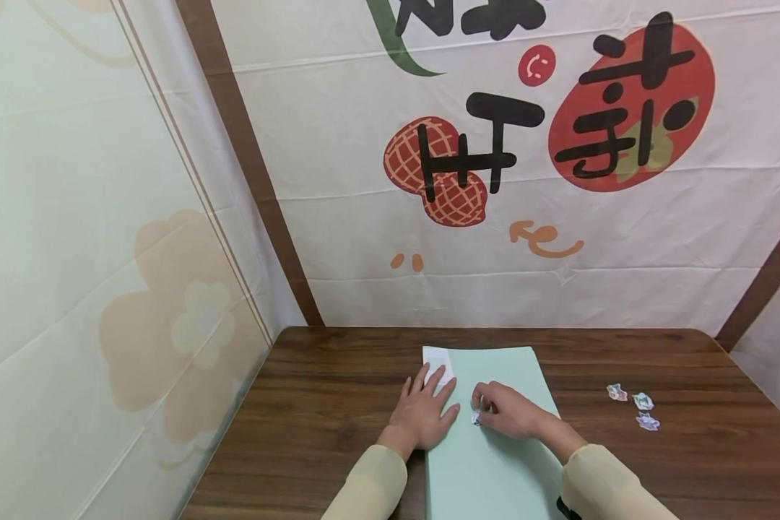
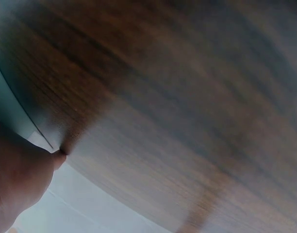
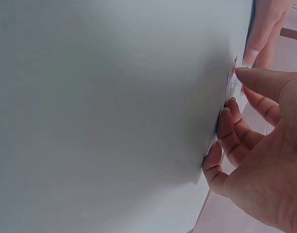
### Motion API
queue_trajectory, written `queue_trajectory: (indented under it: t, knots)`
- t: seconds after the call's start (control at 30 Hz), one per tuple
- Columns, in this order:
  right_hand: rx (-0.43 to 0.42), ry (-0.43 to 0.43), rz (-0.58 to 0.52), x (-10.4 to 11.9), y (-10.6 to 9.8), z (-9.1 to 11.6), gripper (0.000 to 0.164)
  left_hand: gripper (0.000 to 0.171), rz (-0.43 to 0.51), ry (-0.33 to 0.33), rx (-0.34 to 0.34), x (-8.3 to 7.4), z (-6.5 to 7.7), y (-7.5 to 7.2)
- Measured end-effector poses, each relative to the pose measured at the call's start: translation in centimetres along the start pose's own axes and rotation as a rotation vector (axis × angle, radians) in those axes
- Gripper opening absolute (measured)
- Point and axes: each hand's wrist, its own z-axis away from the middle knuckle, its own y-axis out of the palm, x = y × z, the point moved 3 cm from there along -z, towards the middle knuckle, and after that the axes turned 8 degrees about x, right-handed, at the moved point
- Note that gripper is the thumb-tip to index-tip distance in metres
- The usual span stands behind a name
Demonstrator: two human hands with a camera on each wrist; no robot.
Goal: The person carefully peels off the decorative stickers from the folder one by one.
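head: sticker (image 1: pixel 476 418) between both hands (image 1: pixel 421 413) (image 1: pixel 510 412)

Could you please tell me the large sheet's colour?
The sheet is pale green, clearest in the head view.

My right hand (image 1: pixel 503 410) partly hides a small pale printed cutout (image 1: pixel 476 417), its pattern unreadable; my left hand (image 1: pixel 421 415) covers part of a white paper rectangle (image 1: pixel 437 356); the head view's bottom edge crops the mint-green rectangular board (image 1: pixel 487 480).
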Motion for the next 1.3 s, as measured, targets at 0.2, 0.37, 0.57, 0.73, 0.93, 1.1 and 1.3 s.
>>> queue_trajectory:
  t: [0.2,0.37,0.57,0.73,0.93,1.1,1.3]
  knots:
    - [0.008,0.028,-0.009,0.1,-0.1,0.0,0.015,0.061,0.008,0.002,0.005,0.1,0.0,-0.1]
    - [0.024,0.04,-0.009,0.2,0.0,0.0,0.014,0.061,0.006,0.006,0.0,0.1,0.2,0.0]
    - [0.044,0.03,0.0,0.8,0.2,0.3,0.007,0.061,0.007,0.007,0.0,-0.2,0.8,0.1]
    - [0.04,0.056,0.008,1.1,0.5,0.6,0.006,0.06,0.003,0.005,-0.001,-0.5,1.3,0.1]
    - [0.014,0.058,0.004,1.1,0.6,0.8,0.006,0.06,0.005,0.002,0.003,-0.7,1.5,-0.1]
    - [0.007,0.064,-0.011,1.0,0.5,0.7,0.008,0.06,0.007,0.001,0.004,-0.7,1.4,-0.2]
    - [0.003,0.054,-0.034,1.0,0.2,0.8,0.006,0.061,0.001,-0.006,0.013,-0.7,1.4,-0.3]
